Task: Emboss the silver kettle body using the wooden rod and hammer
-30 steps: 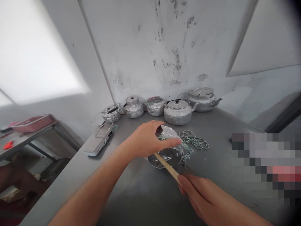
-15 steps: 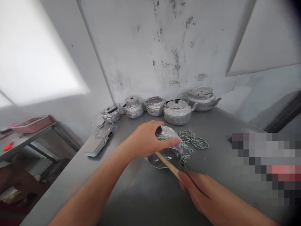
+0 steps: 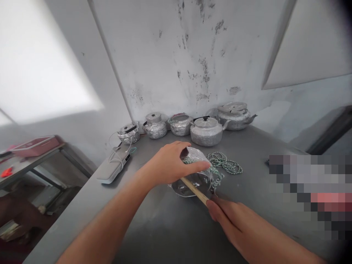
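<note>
A small silver metal pot (image 3: 202, 181) lies tilted on the table, its round opening facing me. Green-and-white cord (image 3: 217, 179) is wound along its handle, and a loose coil of the same cord (image 3: 229, 165) rests on the tabletop behind it. My left hand (image 3: 173, 161) is wrapped over the pot's left and upper side, thumb across the cord-bound handle; its other fingertips are hidden. My right hand (image 3: 227, 216) is closed round a pale wooden stick (image 3: 195, 190), whose far end reaches into the pot's mouth, under my left hand and out of sight.
Along the wall stand several dented silver kettles, the nearest a lidded kettle (image 3: 206, 134). A grey power bank (image 3: 114, 168) with a white cable lies at the left of the grey table (image 3: 154, 234). Beyond it, a pink basket (image 3: 35, 145) sits on another table. A blurred patch covers the right.
</note>
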### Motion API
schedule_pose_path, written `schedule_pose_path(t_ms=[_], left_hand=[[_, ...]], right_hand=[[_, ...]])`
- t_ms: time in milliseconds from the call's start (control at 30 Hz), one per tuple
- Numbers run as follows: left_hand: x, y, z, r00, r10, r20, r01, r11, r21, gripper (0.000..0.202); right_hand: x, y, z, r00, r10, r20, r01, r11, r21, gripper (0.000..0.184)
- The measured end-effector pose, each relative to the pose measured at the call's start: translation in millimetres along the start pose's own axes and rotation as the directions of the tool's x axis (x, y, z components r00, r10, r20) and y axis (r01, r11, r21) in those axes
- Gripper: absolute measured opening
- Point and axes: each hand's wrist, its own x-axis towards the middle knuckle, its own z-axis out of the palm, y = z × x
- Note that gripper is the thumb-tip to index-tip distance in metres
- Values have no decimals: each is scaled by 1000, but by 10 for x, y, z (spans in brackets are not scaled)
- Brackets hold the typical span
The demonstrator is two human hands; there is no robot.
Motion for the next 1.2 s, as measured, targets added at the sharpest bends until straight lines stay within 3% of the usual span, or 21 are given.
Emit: schedule_pose_path(t_ms=[67, 400, 567, 700, 833, 933, 1033, 1200], left_hand=[[2, -4, 4, 1000, -3, 3, 3, 1000, -1, 92], [-1, -2, 3, 1000, 0, 13, 0, 1000, 1, 94], [-2, 1, 2, 1000, -8, 8, 8, 1000, 0, 93], [-1, 0, 7, 1000, -1, 1, 1, 1000, 8, 93], [-3, 6, 3, 1000, -14, 12, 14, 1000, 2, 95], [-2, 5, 1, 1000, -11, 10, 11, 1000, 3, 94], [1, -1, 3, 1000, -7, 2, 7, 1000, -3, 94], [3, -2, 6, 1000, -9, 12, 9, 1000, -2, 94]], right_hand=[[2, -4, -6, 999, -16, 42, 17, 1000, -24, 36], [-27, 1, -24, 998, 54, 45, -57, 997, 61, 43], [-11, 4, -28, 999, 23, 37, -25, 999, 48, 45], [-15, 13, -13, 1000, 18, 23, -18, 1000, 1, 38], [-32, 46, 8, 999, 17, 35, -16, 999, -46, 44], [-28, 76, 18, 998, 33, 52, -29, 997, -77, 35], [-15, 86, 18, 996, 50, 70, -45, 997, -63, 40], [-13, 38, 11, 1000, 12, 22, -10, 995, -98, 37]])
